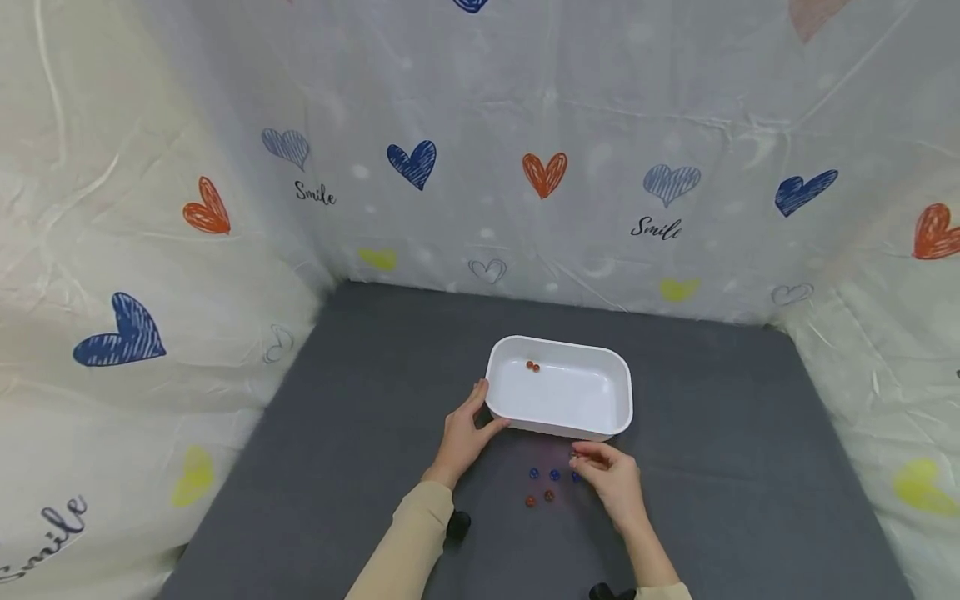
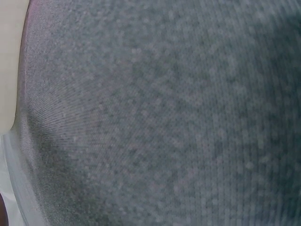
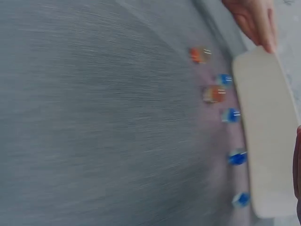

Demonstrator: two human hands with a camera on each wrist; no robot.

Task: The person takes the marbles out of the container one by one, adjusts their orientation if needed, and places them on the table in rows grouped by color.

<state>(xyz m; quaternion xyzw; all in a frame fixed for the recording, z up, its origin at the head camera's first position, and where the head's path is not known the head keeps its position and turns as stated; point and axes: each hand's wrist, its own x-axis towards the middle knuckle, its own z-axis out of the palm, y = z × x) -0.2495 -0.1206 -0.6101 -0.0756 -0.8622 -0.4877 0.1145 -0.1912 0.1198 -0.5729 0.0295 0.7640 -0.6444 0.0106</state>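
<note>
A white plastic tray [image 1: 555, 425] stands on the grey table, with two orange marbles [image 1: 532, 367] near its back left. My left hand [image 1: 461, 437] holds the tray's near left corner, fingers along the left side and thumb at the front wall. Just in front of the tray, my right hand [image 1: 611, 479] pinches a small brownish-orange marble [image 1: 575, 455] between thumb and fingertips, mostly hidden by them. Several blue marbles [image 3: 237, 157] lie in a row before the tray, one partly behind the right fingers in the head view. Two orange marbles [image 1: 549, 496] lie nearer me.
The dark grey table [image 1: 390, 375] reaches back to a white curtain [image 1: 480, 208] printed with hearts, which also hangs at both sides. A black object [image 1: 458, 526] sits by the left wrist. In the left wrist view, mostly blurred grey cloth shows.
</note>
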